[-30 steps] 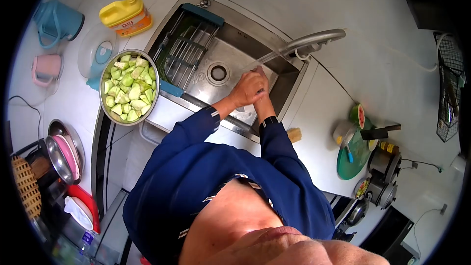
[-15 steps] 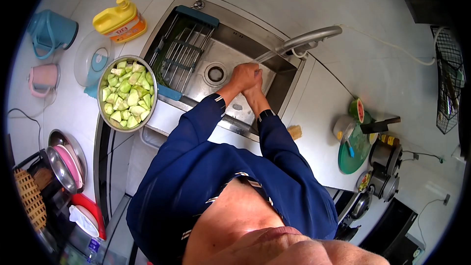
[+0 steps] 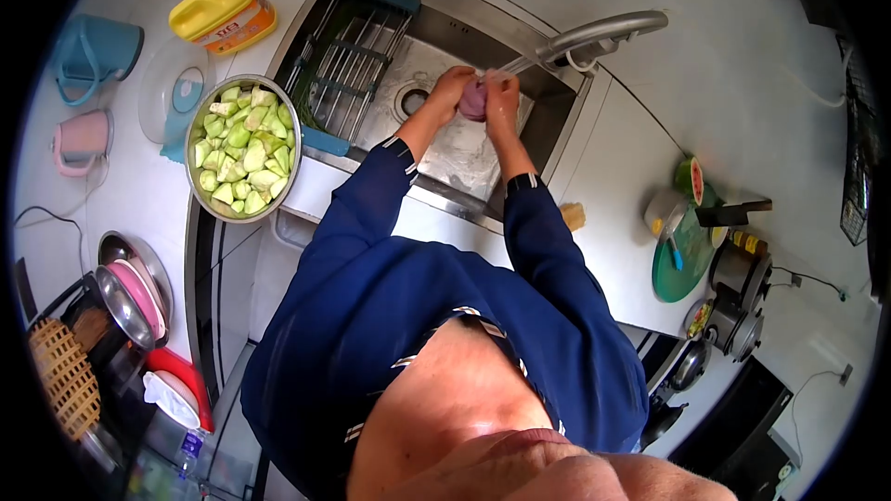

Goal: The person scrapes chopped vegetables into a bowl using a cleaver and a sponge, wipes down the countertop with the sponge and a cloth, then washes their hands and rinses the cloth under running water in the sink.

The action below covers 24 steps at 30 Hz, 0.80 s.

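Observation:
Over the steel sink (image 3: 464,172), a wet-looking purple cloth (image 3: 473,103) is bunched between both hands beneath the running tap (image 3: 599,30). My left hand (image 3: 451,94) has its fingers closed on the cloth's left side. On the other side, my right hand (image 3: 502,100) grips it with bent fingers, close to the water stream (image 3: 517,65). The fingertips are partly hidden. Left of the hands lies the sink drain (image 3: 413,104).
A drying rack (image 3: 348,74) spans the sink's left part. Beside it are a bowl of cut green vegetable pieces (image 3: 243,153) and a yellow detergent jug (image 3: 225,14). A sponge (image 3: 573,216), green cutting board (image 3: 677,269) and cleaver (image 3: 733,213) lie to the right.
My hands were clasped tightly together and now are slightly apart, with the purple cloth showing between them. The camera view has shifted a little.

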{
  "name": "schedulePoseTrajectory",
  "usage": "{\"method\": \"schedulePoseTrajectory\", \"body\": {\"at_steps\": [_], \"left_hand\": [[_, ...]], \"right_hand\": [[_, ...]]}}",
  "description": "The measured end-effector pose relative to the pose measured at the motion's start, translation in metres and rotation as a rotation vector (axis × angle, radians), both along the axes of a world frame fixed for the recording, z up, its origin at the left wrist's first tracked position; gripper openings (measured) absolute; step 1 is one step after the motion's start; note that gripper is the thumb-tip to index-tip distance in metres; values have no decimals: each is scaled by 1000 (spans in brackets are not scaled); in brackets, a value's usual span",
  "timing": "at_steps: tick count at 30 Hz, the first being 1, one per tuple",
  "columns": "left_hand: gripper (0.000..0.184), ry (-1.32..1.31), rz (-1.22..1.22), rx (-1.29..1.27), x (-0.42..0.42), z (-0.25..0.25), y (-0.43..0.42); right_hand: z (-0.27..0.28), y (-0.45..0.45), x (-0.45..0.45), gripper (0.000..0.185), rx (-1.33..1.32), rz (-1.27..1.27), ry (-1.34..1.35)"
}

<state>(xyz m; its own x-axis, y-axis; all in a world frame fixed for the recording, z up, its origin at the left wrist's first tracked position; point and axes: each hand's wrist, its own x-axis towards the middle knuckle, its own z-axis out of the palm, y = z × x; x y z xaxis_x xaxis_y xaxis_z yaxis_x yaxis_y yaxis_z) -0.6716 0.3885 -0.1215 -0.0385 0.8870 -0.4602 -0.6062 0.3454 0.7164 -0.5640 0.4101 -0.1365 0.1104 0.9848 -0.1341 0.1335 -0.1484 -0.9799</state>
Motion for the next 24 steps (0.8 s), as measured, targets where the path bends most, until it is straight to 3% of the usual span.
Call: {"method": "schedulePoseTrajectory", "body": {"at_steps": [1,4,5,8,9,10,12,14,15,16,17,20,22,24], "left_hand": [[30,26,-36,24,3,7,-6],[41,488,-41,388,43,0,-25],[53,592,-95,372,50,-5,-26],[54,929,-82,274,34,-5,-5],[48,1182,102,325,21,-16,4],[44,1152,-14,244,6,-25,19],[37,1072,-237,76,-17,-40,37],[29,1122,-160,433,8,-26,6],[31,937,-134,393,23,12,-15],[40,996,-113,472,33,30,-35],[46,1085,-5,535,55,1,-44],[46,1031,95,451,39,23,-28],[39,1137,144,335,12,-8,0],[33,1052,149,200,-21,-23,14]], "right_hand": [[-5,10,3,29,-58,-62,59],[-16,23,26,35,-367,60,912],[-22,20,29,37,-308,180,939],[-4,-14,3,40,-565,138,1065],[27,-33,-10,41,-559,163,1031],[54,-49,-24,43,-553,194,998],[52,-53,-31,49,-572,165,1014],[36,-31,-15,50,-631,95,982],[-11,-7,7,49,-542,248,1024],[-5,-3,16,46,-485,380,1244],[2,2,16,44,-500,257,1141],[40,-17,-3,41,-527,131,951],[61,-34,-21,39,-534,128,859],[34,-39,-13,38,-489,255,787]]}}
